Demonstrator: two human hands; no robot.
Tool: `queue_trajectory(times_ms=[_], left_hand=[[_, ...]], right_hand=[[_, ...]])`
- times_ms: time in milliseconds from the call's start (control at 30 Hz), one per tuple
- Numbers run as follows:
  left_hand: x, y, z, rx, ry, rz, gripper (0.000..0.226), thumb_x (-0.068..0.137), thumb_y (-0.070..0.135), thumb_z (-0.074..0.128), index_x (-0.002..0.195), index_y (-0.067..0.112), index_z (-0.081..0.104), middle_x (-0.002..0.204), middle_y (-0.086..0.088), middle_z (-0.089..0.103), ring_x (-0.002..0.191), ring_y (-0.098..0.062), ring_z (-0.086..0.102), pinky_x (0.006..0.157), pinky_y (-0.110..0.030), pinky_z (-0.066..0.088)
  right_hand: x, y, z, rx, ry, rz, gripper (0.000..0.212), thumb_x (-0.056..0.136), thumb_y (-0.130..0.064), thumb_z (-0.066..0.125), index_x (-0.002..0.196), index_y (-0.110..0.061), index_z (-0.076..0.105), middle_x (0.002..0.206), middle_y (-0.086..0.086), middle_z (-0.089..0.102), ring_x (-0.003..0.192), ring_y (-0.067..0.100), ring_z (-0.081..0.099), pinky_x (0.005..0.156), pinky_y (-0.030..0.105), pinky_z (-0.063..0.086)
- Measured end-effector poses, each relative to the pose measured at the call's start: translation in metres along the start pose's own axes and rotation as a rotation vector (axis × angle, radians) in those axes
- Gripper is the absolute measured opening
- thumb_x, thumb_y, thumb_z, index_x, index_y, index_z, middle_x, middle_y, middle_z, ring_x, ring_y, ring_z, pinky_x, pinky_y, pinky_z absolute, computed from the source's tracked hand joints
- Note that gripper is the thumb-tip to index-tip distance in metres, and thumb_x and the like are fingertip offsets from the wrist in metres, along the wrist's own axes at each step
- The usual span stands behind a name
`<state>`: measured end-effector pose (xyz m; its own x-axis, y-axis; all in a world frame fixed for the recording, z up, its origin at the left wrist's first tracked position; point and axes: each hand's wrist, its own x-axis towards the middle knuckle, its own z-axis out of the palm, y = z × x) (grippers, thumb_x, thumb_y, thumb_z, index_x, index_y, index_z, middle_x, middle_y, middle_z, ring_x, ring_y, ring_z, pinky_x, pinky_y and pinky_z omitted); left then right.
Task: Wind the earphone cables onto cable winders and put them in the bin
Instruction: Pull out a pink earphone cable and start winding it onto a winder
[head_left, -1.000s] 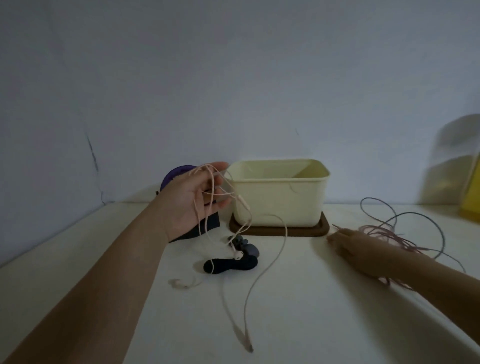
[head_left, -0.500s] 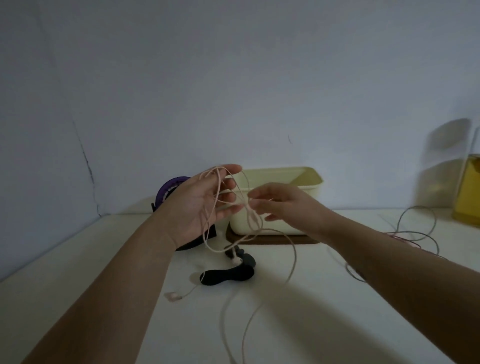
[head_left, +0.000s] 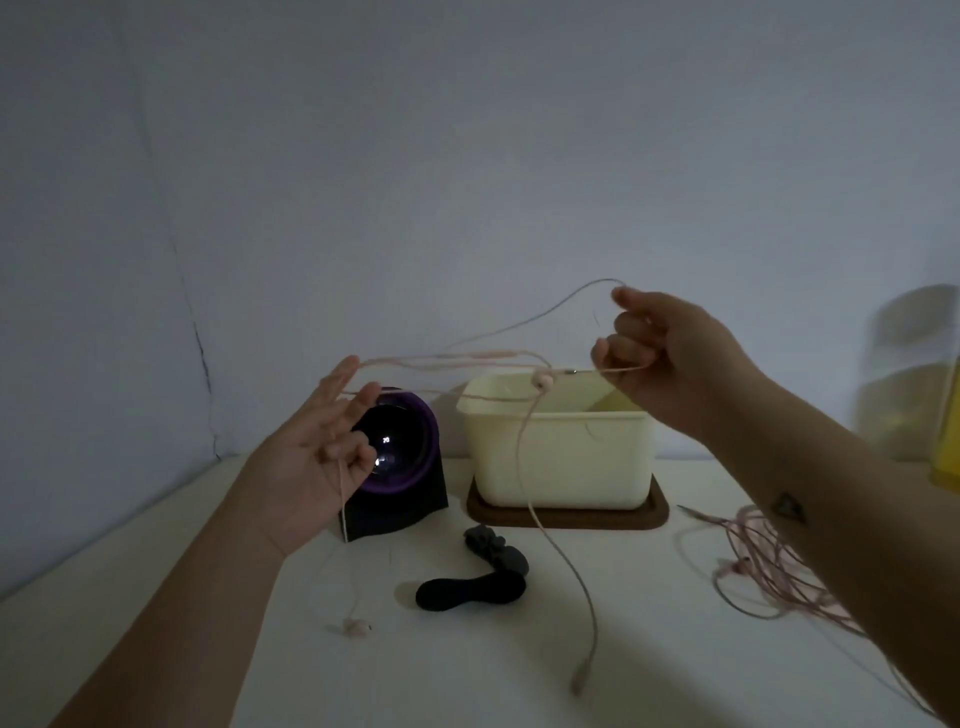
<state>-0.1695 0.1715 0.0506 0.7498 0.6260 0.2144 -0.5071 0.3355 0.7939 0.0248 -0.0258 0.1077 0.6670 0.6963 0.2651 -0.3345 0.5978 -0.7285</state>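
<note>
A pale pink earphone cable (head_left: 441, 359) stretches in the air between my hands, above the cream bin (head_left: 558, 457). My left hand (head_left: 311, 457) is raised with palm up; strands loop over its straight upper fingers, and its curled lower fingers hold a strand that hangs down. My right hand (head_left: 660, 353) grips the cable with curled fingers above the bin's right side. One earbud (head_left: 543, 383) dangles by the bin's rim and another earbud (head_left: 356, 627) lies on the table. The plug end (head_left: 577, 682) hangs near the table. Two black cable winders (head_left: 470, 590) lie in front of the bin.
The bin stands on a dark wooden tray (head_left: 571, 518). A black and purple device (head_left: 410, 499) stands left of it, behind my left hand. A second tangle of pink cable (head_left: 763, 577) lies under my right forearm. A yellow container (head_left: 945, 431) is at the right edge.
My right hand came from the table at the right, took the cable at my left hand and pulled it up and rightward. The cable now spans both hands.
</note>
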Motion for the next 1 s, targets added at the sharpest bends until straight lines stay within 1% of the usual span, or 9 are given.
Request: queue_trajectory(times_ms=[200, 333, 533, 600, 667, 767, 800, 867, 1000], left_hand=[[0.0, 0.0, -0.012, -0.199, 0.068, 0.047, 0.045, 0.083, 0.022, 0.056, 0.128, 0.027, 0.06, 0.1, -0.002, 0.069, 0.058, -0.007, 0.046, 0.072, -0.025, 0.05], [0.003, -0.002, -0.014, -0.138, 0.118, 0.066, 0.041, 0.085, 0.032, 0.057, 0.127, 0.03, 0.061, 0.101, 0.004, 0.073, 0.092, -0.014, 0.062, 0.094, -0.038, 0.047], [0.011, -0.001, -0.016, -0.041, 0.21, 0.029, 0.009, 0.096, 0.031, 0.052, 0.095, 0.031, 0.061, 0.114, 0.005, 0.068, 0.109, -0.016, 0.059, 0.099, -0.041, 0.042], [0.015, -0.001, -0.02, -0.144, 0.249, 0.032, 0.012, 0.098, 0.026, 0.049, 0.089, 0.024, 0.057, 0.1, 0.002, 0.073, 0.099, -0.015, 0.066, 0.094, -0.039, 0.046], [0.017, -0.002, -0.021, -0.234, 0.283, 0.047, 0.015, 0.099, 0.021, 0.048, 0.086, 0.018, 0.055, 0.071, 0.004, 0.069, 0.072, -0.009, 0.069, 0.086, -0.035, 0.051], [0.021, -0.003, -0.021, -0.286, 0.315, 0.044, 0.02, 0.103, 0.017, 0.04, 0.088, 0.015, 0.053, 0.044, 0.008, 0.042, 0.036, -0.001, 0.04, 0.053, -0.015, 0.049], [0.021, -0.002, -0.021, -0.267, 0.319, 0.035, 0.021, 0.103, 0.018, 0.038, 0.089, 0.016, 0.053, 0.042, 0.008, 0.037, 0.032, -0.003, 0.031, 0.041, -0.011, 0.039], [0.022, 0.003, -0.02, -0.187, 0.336, 0.037, 0.02, 0.103, 0.018, 0.039, 0.09, 0.018, 0.055, 0.04, 0.009, 0.031, 0.029, -0.005, 0.024, 0.033, -0.012, 0.023], [0.022, 0.015, -0.02, 0.054, 0.332, 0.113, 0.015, 0.101, 0.021, 0.045, 0.097, 0.02, 0.06, 0.042, 0.01, 0.026, 0.031, -0.006, 0.021, 0.032, -0.014, 0.019]], right_hand=[[0.004, -0.003, -0.016, 0.206, 0.189, -0.078, 0.022, 0.096, -0.01, 0.037, 0.075, -0.013, 0.042, 0.051, -0.003, 0.036, 0.039, 0.011, 0.023, 0.058, 0.023, 0.049], [0.001, -0.002, -0.029, 0.241, 0.252, -0.151, 0.018, 0.093, -0.009, 0.035, 0.077, -0.012, 0.04, 0.084, 0.006, 0.067, 0.037, 0.012, 0.028, 0.063, 0.025, 0.05], [-0.004, -0.009, -0.038, 0.225, 0.32, -0.245, 0.019, 0.09, -0.014, 0.043, 0.072, -0.012, 0.04, 0.118, 0.013, 0.063, 0.037, 0.011, 0.031, 0.066, 0.024, 0.052], [-0.004, -0.009, -0.043, 0.215, 0.332, -0.242, 0.019, 0.091, -0.016, 0.045, 0.073, -0.011, 0.043, 0.117, 0.015, 0.061, 0.038, 0.011, 0.032, 0.067, 0.026, 0.053], [-0.003, -0.009, -0.049, 0.227, 0.326, -0.218, 0.022, 0.092, -0.017, 0.045, 0.071, -0.011, 0.043, 0.109, 0.013, 0.065, 0.038, 0.011, 0.031, 0.068, 0.026, 0.053], [-0.001, -0.008, -0.059, 0.194, 0.335, -0.179, 0.03, 0.091, -0.02, 0.045, 0.063, -0.015, 0.038, 0.074, 0.001, 0.062, 0.038, 0.011, 0.023, 0.067, 0.024, 0.048], [-0.001, -0.009, -0.063, 0.152, 0.342, -0.17, 0.032, 0.091, -0.022, 0.046, 0.061, -0.017, 0.036, 0.06, -0.003, 0.051, 0.039, 0.011, 0.021, 0.066, 0.024, 0.045], [0.0, -0.01, -0.074, -0.031, 0.328, -0.178, 0.038, 0.092, -0.025, 0.048, 0.057, -0.02, 0.033, 0.048, -0.006, 0.03, 0.039, 0.011, 0.021, 0.066, 0.025, 0.041], [-0.004, -0.011, -0.106, -1.028, 0.244, -0.245, 0.047, 0.092, -0.029, 0.059, 0.05, -0.016, 0.041, 0.045, -0.007, 0.035, 0.046, 0.01, 0.037, 0.07, 0.031, 0.046]])
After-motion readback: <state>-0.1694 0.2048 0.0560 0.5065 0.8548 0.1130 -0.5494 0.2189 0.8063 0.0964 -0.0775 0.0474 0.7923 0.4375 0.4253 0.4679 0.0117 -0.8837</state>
